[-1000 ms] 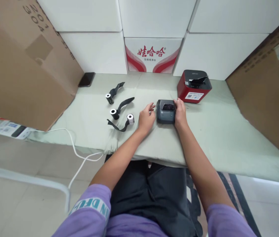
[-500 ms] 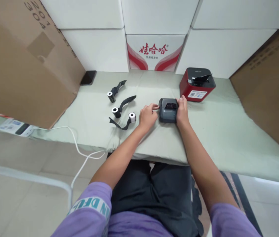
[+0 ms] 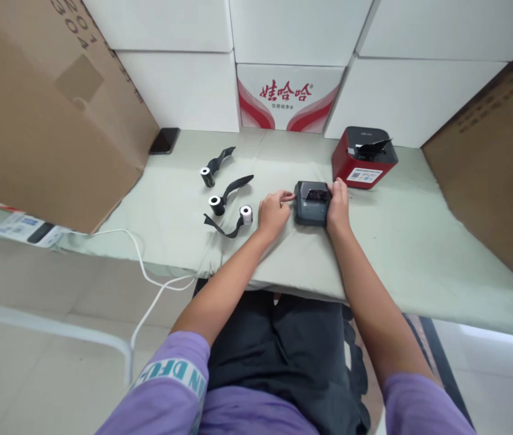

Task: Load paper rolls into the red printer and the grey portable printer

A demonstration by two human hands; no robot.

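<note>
So the step in hand, as far as I'd call it: handling the small printer (image 3: 310,212) (looks like one, anyway), sitting flat on the cloth-covered table (image 3: 419,235) just right of the middle of the frame. Right hand (image 3: 338,208) lies along its right side, fingers close together; can't tell if it's really gripping. Left hand (image 3: 275,214) has the other fingers mostly curled and the index poking at the left side, touching or only just beside, can't tell. Next move calls for a steady right hand so the thing doesn't slide, plus a precise left fingertip, imo.

Counts: one small printer, one red printer (image 3: 345,158) right of center, each with one black strip up top. Three paper rolls (image 3: 208,176) (image 3: 216,206) (image 3: 246,215), tails loose, left of center. One phone (image 3: 164,141), upper left. Two brown cartons (image 3: 79,151) (image 3: 501,163), one per side. Six white boxes (image 3: 174,90) across the top, one with red print.
</note>
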